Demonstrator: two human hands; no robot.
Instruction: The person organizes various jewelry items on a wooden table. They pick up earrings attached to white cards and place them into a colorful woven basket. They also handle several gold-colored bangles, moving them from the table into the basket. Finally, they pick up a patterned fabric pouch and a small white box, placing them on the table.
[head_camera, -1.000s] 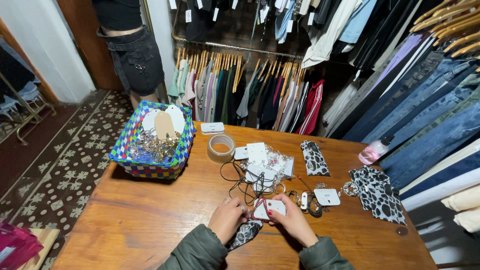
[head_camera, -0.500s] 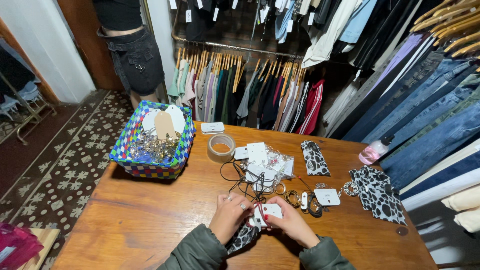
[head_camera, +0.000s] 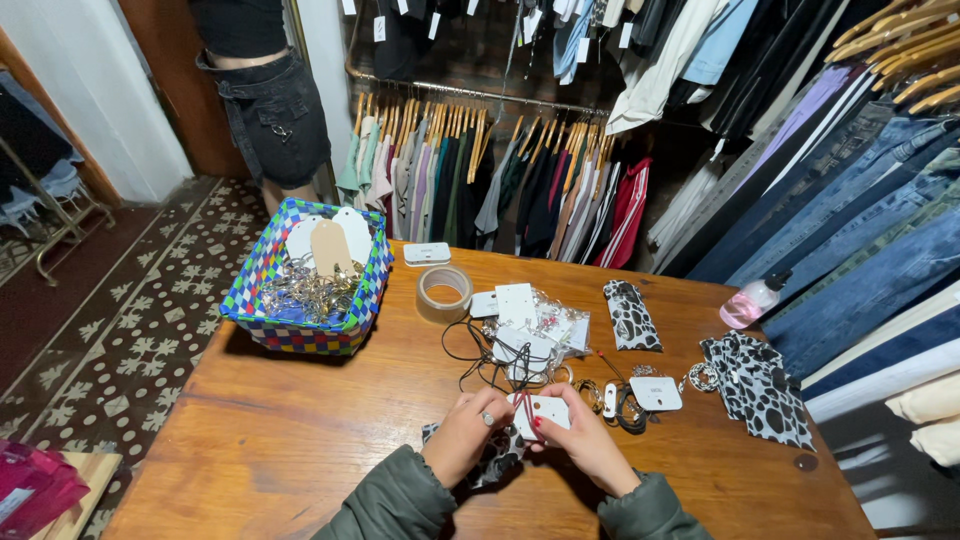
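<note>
My left hand (head_camera: 468, 432) and my right hand (head_camera: 583, 443) are close together, low over the brown wooden counter (head_camera: 260, 430). Both hands hold one small white paper card (head_camera: 541, 411). The fingers of my left hand pinch its left edge, and the fingers of my right hand pinch its lower right side. A thin red string (head_camera: 524, 412) crosses the card between my fingers. I wear a ring on my left hand. My sleeves are dark green.

Under my left hand lies a piece of black and white spotted cloth (head_camera: 497, 462), touching the counter.

Just past my fingers is a messy pile of small white cards and clear little bags (head_camera: 535, 328) with thin black cords (head_camera: 478, 357) mixed in. To the right of my right hand lies another small white tag (head_camera: 656, 393), near some dark rings (head_camera: 628, 412).

Farther right are more black and white spotted cloth pieces (head_camera: 758, 387), and a long spotted pouch (head_camera: 630, 315) lies farther away. A small pink bottle (head_camera: 752, 300) lies near the right edge.

Beyond the pile sits a clear roll of tape (head_camera: 444, 292). Far to the left of my fingers stands a colourful woven basket (head_camera: 262, 290) with pale tags and shiny metal bits inside.

Behind the counter hang many clothes on a rail (head_camera: 520, 185). A person in black shorts (head_camera: 275, 110) stands far off to the left.
</note>
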